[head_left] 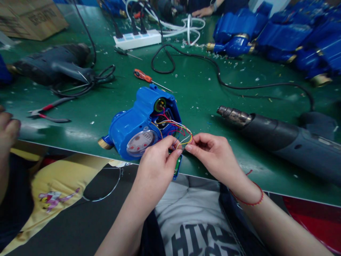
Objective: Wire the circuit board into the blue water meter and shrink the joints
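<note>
A blue water meter (pixel 138 124) with a round dial lies near the front edge of the green table (pixel 197 92), its housing open. Thin red, yellow and white wires (pixel 178 129) run out of it. My left hand (pixel 160 160) is closed around a small green circuit board (pixel 177 167) that hangs on those wires. My right hand (pixel 210 153) pinches the wires just right of the left hand's fingertips. A red string circles my right wrist.
A heat gun (pixel 282 138) lies at the right, a power drill (pixel 53 64) at the left, pliers (pixel 48 113) near it, an orange screwdriver (pixel 145 76) behind the meter. A power strip (pixel 137 38) and several blue meters (pixel 279 35) sit at the back. Another person's hand (pixel 7 128) shows at left.
</note>
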`<state>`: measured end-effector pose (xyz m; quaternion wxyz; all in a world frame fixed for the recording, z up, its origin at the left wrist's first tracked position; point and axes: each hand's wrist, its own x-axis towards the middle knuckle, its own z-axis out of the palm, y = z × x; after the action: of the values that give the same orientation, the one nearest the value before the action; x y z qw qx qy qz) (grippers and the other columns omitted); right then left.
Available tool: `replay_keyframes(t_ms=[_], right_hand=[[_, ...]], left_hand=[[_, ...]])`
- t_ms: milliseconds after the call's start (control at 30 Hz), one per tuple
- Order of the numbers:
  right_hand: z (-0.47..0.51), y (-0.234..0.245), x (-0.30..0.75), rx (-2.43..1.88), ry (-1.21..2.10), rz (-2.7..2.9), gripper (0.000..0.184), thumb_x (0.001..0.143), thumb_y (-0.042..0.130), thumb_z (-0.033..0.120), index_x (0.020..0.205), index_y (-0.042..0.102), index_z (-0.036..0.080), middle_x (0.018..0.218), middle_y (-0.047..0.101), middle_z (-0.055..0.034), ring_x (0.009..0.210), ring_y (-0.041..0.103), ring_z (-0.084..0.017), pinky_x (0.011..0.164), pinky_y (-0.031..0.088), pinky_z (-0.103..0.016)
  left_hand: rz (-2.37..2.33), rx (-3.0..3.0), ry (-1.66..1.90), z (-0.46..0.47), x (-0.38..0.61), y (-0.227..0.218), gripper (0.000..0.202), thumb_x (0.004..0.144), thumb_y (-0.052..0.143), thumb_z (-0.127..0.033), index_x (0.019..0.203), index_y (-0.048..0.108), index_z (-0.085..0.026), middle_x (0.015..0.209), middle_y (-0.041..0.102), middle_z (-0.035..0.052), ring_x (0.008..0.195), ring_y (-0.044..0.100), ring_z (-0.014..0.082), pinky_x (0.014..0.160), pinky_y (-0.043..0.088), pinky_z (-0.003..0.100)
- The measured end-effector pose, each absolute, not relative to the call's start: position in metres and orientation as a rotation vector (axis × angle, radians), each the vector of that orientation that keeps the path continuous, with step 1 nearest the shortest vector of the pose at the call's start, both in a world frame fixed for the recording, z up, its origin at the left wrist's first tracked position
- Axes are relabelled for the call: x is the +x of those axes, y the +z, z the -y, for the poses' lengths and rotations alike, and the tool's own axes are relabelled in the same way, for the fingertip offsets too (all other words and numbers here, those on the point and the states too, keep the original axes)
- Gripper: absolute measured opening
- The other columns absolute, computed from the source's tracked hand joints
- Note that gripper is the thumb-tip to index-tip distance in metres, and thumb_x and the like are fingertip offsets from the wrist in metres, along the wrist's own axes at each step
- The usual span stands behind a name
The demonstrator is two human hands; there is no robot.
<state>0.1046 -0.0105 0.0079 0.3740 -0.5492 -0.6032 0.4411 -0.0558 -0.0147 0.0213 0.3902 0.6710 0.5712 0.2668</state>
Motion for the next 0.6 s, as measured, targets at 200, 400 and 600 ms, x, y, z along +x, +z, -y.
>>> replay_keyframes(t_ms=[200,400,600], right_hand=[[0.007,0.008,0.111,-1.462,0.967,1.595,0.014,0.083,0.053,0.018,0.072,0.060,0.015,0.063,0.056,0.0006,0.059,0.047,-0.011,0.056,0.035,-0.023],[0.010,0.011,0.118,-1.437,0.967,1.677,0.015,0.087,0.051,0.020,0.081,0.064,0.015,0.074,0.063,-0.0020,0.068,0.054,-0.013,0.062,0.040,-0.024],[0.014,0.009,0.106,-1.374,1.124,1.663,0.011,0.084,0.058,0.021,0.081,0.065,0.015,0.077,0.065,-0.0027,0.067,0.056,-0.013,0.061,0.043,-0.023]], left_hand=[[-1.462,1.710,0.674,0.015,-0.055,0.021,0.007,0.084,0.053,-0.017,0.080,0.058,-0.019,0.065,0.056,-0.0038,0.056,0.048,0.0111,0.053,0.033,0.023],[-1.488,1.717,0.649,0.015,-0.056,0.022,0.006,0.084,0.054,-0.018,0.081,0.060,-0.019,0.061,0.053,-0.0049,0.051,0.044,0.0104,0.052,0.030,0.023],[-1.480,1.727,0.615,0.015,-0.055,0.023,0.010,0.085,0.055,-0.021,0.085,0.065,-0.019,0.058,0.049,-0.0059,0.049,0.039,0.0094,0.050,0.028,0.022]])
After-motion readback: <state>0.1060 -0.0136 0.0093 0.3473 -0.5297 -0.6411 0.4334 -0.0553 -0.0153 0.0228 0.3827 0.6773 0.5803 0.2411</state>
